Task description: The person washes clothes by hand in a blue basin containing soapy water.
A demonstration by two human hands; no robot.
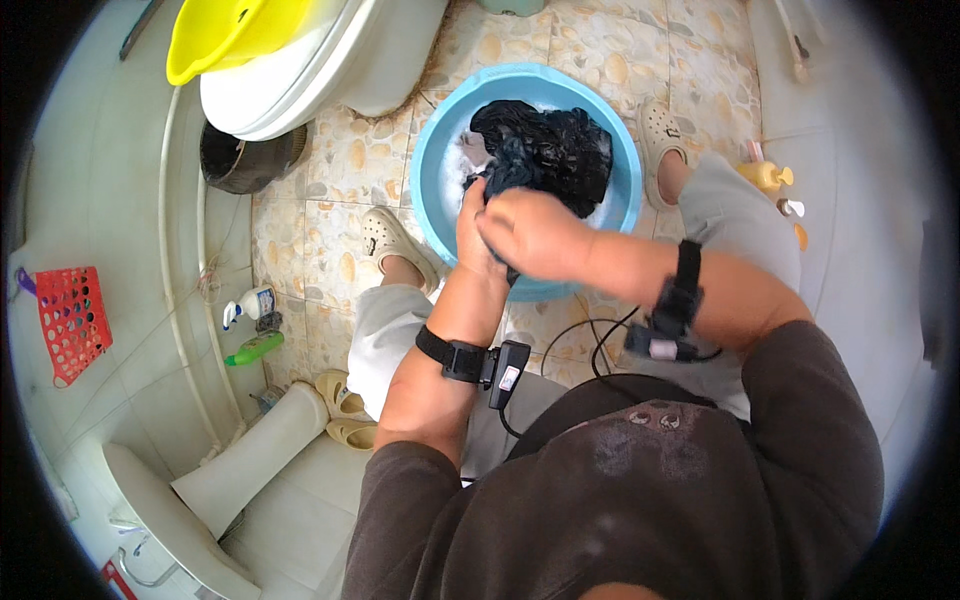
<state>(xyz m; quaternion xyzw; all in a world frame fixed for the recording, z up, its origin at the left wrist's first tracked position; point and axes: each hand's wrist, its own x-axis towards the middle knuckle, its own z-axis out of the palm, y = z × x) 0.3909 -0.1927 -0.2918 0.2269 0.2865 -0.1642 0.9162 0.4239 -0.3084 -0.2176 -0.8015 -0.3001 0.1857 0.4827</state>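
Observation:
Dark wet fabric (pixel 555 150), apparently a garment, lies bunched in a light blue plastic basin (pixel 425 157) with white suds around it. A greyish piece of cloth (pixel 472 150) shows at the left of the bundle. Over the basin's near side, my left hand (pixel 474 232) holds a gathered part of the dark fabric, and a bit of it hangs below the palm. Curled into a fist against it, my right hand (pixel 536 229) presses on the same part. Its fingers are slightly blurred, and the fabric between the hands is mostly hidden.
The basin stands on a pebble-patterned tile floor (pixel 352 165) between my feet in clogs (pixel 390 240). A white toilet (pixel 300 82) with a yellow basin (pixel 225 37) and a dark bin (pixel 251 161) are at upper left. Bottles (pixel 255 349) line the left wall; a pump bottle (pixel 761 175) stands right.

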